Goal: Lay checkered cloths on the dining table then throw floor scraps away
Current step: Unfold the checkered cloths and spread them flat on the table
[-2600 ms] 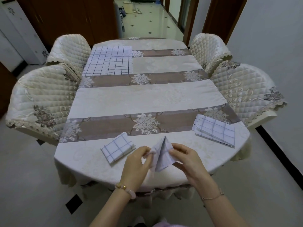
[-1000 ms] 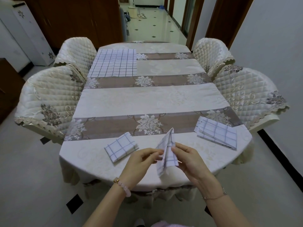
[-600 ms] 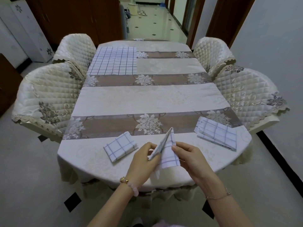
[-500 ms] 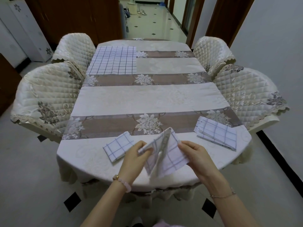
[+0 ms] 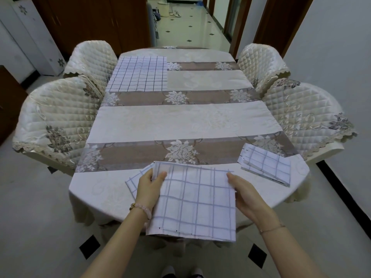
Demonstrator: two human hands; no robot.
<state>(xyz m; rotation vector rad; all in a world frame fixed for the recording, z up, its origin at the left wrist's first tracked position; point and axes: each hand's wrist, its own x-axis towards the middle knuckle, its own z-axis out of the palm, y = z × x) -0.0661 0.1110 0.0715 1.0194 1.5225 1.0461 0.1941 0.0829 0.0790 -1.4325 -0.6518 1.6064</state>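
I hold a white cloth with a blue check (image 5: 195, 199) spread out over the near edge of the dining table (image 5: 180, 121). My left hand (image 5: 149, 187) grips its left upper corner and my right hand (image 5: 244, 194) grips its right side. Its lower edge hangs past the table rim. A small folded checkered cloth (image 5: 132, 182) lies partly hidden under my left hand. Another folded checkered cloth (image 5: 266, 164) rests at the near right of the table. One checkered cloth (image 5: 139, 74) lies flat at the far left.
Quilted cream chairs stand on both sides: two on the left (image 5: 56, 117) (image 5: 92, 59) and two on the right (image 5: 305, 117) (image 5: 261, 63). A white wall (image 5: 341, 57) runs close on the right. The tiled floor (image 5: 30, 227) surrounds the table, and a hallway (image 5: 190, 23) lies beyond.
The cloth in my hands has gone from a narrow folded wedge to a wide open sheet, as my hands pulled apart sideways.
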